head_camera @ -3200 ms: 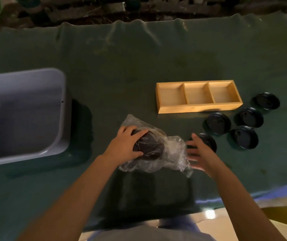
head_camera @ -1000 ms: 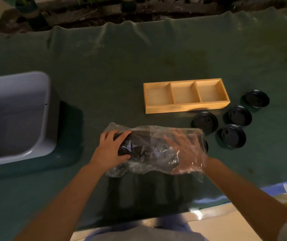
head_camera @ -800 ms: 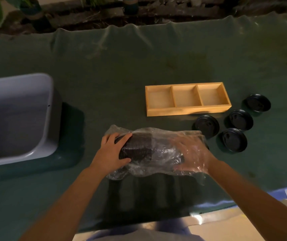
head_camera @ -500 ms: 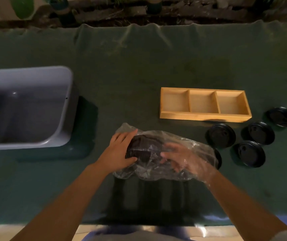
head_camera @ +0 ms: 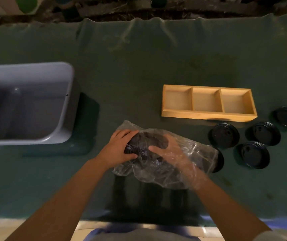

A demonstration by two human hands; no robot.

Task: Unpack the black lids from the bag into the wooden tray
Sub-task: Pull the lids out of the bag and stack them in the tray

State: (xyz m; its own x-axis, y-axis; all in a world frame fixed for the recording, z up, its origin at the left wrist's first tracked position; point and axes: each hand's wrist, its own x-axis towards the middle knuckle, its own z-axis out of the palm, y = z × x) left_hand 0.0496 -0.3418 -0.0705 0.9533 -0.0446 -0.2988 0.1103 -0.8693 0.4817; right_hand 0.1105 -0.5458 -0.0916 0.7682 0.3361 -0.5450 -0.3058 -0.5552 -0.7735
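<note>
The left hand point(head_camera: 120, 146) clamped the lid stack point(head_camera: 144, 145) through the bag point(head_camera: 191, 153), steadying it; the right hand point(head_camera: 172, 153), inside, grasped a lid.

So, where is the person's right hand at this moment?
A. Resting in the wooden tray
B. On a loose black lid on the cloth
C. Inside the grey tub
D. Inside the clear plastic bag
D. The right hand is seen through the film of the clear plastic bag, reaching toward the stack of black lids that the left hand steadies from outside.
</note>
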